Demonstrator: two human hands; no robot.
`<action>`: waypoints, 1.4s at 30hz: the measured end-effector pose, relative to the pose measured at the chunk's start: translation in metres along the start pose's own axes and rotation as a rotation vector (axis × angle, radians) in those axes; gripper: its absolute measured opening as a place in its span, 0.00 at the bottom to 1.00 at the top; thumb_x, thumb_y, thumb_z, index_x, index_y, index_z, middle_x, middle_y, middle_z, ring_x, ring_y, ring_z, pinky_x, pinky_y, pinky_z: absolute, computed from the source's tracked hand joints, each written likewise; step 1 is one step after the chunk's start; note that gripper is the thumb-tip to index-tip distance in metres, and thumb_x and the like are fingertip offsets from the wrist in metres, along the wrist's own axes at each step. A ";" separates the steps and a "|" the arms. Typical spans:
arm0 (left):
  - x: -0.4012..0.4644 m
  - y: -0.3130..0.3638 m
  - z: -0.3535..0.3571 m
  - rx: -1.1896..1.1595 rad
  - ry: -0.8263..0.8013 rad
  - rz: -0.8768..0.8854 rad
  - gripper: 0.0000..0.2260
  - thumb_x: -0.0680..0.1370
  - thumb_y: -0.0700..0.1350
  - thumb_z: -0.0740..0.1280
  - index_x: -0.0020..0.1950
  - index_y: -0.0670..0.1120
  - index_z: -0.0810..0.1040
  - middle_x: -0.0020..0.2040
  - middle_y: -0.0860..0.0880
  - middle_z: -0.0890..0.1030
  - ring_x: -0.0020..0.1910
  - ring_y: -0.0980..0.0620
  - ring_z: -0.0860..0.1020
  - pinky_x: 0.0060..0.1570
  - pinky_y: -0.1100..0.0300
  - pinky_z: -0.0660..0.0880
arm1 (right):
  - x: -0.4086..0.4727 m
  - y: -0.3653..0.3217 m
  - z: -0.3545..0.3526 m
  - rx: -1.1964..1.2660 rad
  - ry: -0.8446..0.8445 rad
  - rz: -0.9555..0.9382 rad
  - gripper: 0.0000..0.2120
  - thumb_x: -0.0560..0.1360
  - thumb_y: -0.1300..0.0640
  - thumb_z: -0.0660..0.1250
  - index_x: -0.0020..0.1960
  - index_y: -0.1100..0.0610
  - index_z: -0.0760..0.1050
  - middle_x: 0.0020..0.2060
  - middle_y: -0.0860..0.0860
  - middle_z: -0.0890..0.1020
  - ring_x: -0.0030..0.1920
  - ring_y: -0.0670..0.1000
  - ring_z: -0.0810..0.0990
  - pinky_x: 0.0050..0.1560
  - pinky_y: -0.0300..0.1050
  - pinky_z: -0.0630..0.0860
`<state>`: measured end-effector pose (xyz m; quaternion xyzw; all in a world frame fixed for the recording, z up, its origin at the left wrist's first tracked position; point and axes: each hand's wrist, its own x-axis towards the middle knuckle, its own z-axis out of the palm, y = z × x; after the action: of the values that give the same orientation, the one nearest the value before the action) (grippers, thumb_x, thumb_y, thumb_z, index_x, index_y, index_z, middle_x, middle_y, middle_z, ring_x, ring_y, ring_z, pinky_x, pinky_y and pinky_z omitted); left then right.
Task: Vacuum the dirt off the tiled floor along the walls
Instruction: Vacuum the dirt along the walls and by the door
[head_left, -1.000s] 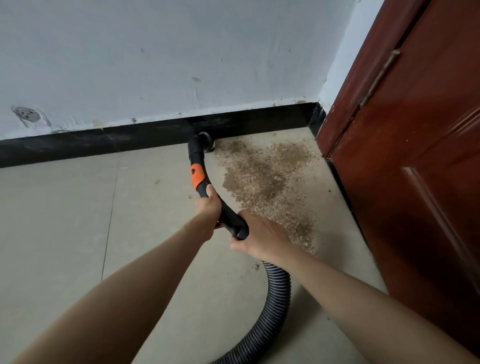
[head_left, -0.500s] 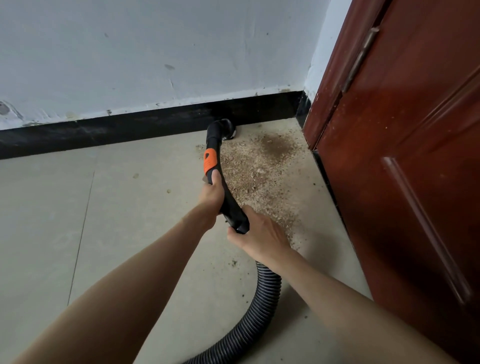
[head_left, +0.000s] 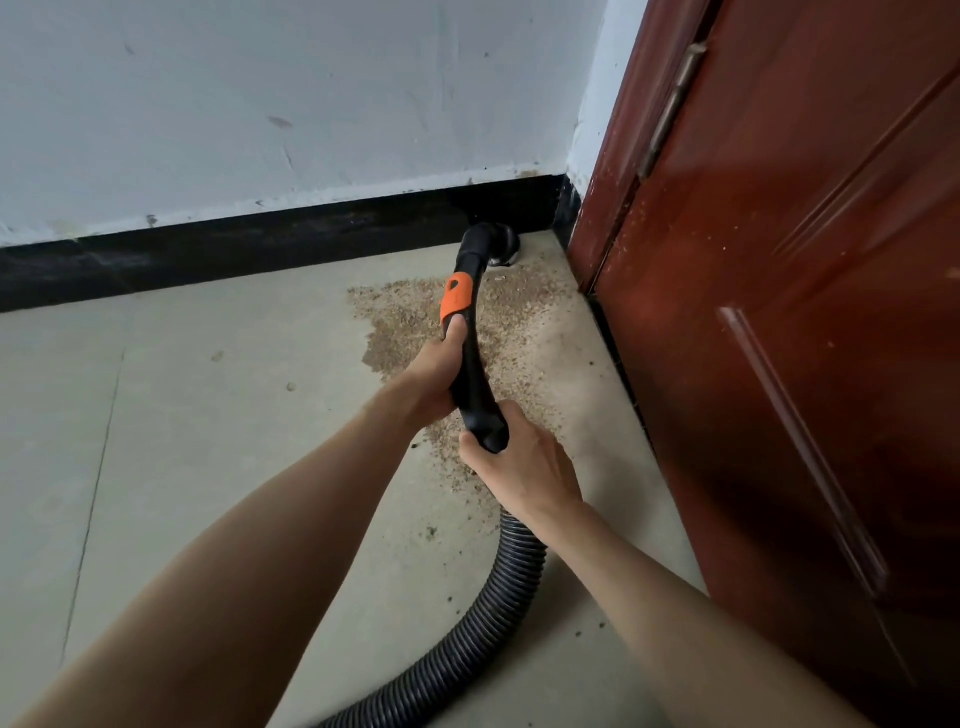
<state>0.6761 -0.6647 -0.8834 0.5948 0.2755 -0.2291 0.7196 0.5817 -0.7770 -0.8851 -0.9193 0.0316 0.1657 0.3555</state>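
Note:
A curved black vacuum handle tube (head_left: 471, 364) with an orange band (head_left: 456, 299) reaches toward the corner. Its nozzle (head_left: 493, 244) sits on the floor against the black skirting, close to the door frame. My left hand (head_left: 434, 374) grips the tube just below the orange band. My right hand (head_left: 519, 462) grips the tube's lower end where the ribbed grey hose (head_left: 483, 629) joins. A patch of brown gritty dirt (head_left: 400, 327) covers the beige tiled floor (head_left: 208, 415) around and under the tube.
A white wall (head_left: 285, 104) with a black skirting board (head_left: 234, 249) runs across the back. A dark red wooden door (head_left: 805, 364) stands along the right side. The hose curls away toward the bottom of the view.
The nozzle has slid right along the skirting into the corner by the door. Both hands followed it, keeping their grip. The dirt patch now lies partly left of the tube.

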 end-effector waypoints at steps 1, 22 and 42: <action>0.002 0.002 0.003 0.013 -0.015 0.005 0.20 0.82 0.55 0.54 0.56 0.37 0.69 0.40 0.44 0.74 0.37 0.49 0.74 0.37 0.57 0.75 | 0.001 0.000 -0.002 0.010 0.008 0.007 0.13 0.75 0.40 0.62 0.52 0.48 0.68 0.39 0.49 0.79 0.40 0.52 0.78 0.36 0.46 0.72; 0.018 0.013 0.027 0.161 -0.162 0.003 0.19 0.82 0.55 0.53 0.53 0.38 0.68 0.39 0.45 0.71 0.36 0.50 0.71 0.38 0.58 0.73 | 0.020 0.010 0.000 0.319 0.036 0.145 0.13 0.78 0.39 0.60 0.44 0.48 0.69 0.39 0.48 0.78 0.43 0.51 0.79 0.43 0.47 0.76; -0.018 0.004 0.013 0.166 -0.251 -0.095 0.18 0.82 0.55 0.55 0.55 0.39 0.69 0.41 0.45 0.72 0.39 0.50 0.72 0.41 0.58 0.73 | -0.018 -0.007 0.014 0.374 0.135 0.149 0.13 0.78 0.40 0.59 0.45 0.49 0.68 0.40 0.48 0.77 0.45 0.54 0.79 0.42 0.46 0.74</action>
<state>0.6670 -0.6764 -0.8671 0.6052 0.1913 -0.3576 0.6850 0.5620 -0.7637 -0.8840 -0.8415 0.1531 0.1210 0.5037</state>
